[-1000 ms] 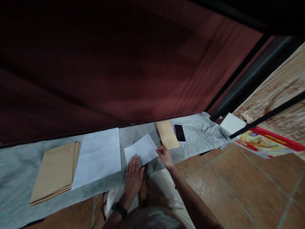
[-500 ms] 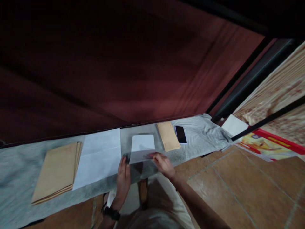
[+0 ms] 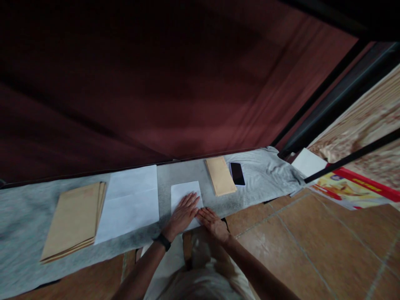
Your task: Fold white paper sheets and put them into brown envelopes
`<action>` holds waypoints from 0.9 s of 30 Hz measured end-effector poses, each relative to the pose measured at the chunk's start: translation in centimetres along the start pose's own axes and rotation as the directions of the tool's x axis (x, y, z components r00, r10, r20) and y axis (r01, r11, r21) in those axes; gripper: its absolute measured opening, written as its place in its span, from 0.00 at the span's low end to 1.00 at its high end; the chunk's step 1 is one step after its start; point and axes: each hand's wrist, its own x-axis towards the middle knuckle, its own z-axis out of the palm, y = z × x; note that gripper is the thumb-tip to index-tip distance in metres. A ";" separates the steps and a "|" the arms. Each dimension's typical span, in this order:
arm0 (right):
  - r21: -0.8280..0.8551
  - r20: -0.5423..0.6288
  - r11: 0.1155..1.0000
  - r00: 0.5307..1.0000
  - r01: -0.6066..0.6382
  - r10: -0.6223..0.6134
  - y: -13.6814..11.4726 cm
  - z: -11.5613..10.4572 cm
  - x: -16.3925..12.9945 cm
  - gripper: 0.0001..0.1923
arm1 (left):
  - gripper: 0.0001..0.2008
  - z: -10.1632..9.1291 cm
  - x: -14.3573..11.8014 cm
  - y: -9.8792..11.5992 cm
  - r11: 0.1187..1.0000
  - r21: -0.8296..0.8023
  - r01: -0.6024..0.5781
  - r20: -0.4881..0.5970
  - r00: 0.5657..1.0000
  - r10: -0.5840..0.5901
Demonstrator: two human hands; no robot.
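White paper, a small folded rectangular sheet (image 3: 184, 192), lies flat on the grey felt-like cloth (image 3: 259, 177) straight ahead of me, near its front edge, as I watch from the head camera. My left hand (image 3: 183, 214) rests palm-down on the sheet's near half with fingers spread, and my right hand (image 3: 212, 221) sits flat beside it at the sheet's near right corner, fingers extended; neither pinches anything. I judge the folding of this sheet to be done or nearly so, with both hands pressing the crease down. To the left, a larger unfolded white sheet (image 3: 129, 202) bearing fold lines lies just beside it, and farther left sits a stack of tan paper envelopes (image 3: 73, 221), which I take as work waiting. To the right, well apart from the hands, a single tan envelope (image 3: 220, 176) lies next to a black smartphone (image 3: 237, 173), face up. By my reading the folded sheet has not gone into any envelope. Beyond the cloth hangs a dark red curtain (image 3: 175, 83); brown floor tiles (image 3: 312, 241) stretch off at right.
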 end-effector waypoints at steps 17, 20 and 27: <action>0.036 0.101 0.999 0.995 -0.010 0.007 0.1 -0.2 -0.2 0.30 | 0.32 0.7 -0.8 -4.5 0.928 0.160 0.336 -0.241 0.925 -0.294; 0.030 0.126 0.999 0.992 -0.018 0.014 0.3 -0.1 -0.2 0.30 | 0.32 0.7 -2.0 -4.8 0.920 0.148 0.362 -0.269 0.910 -0.315; 0.063 0.113 0.998 0.993 -0.030 0.023 0.6 -0.3 -0.2 0.29 | 0.30 -0.6 -6.4 -1.0 0.978 0.123 0.166 -0.174 0.974 -0.144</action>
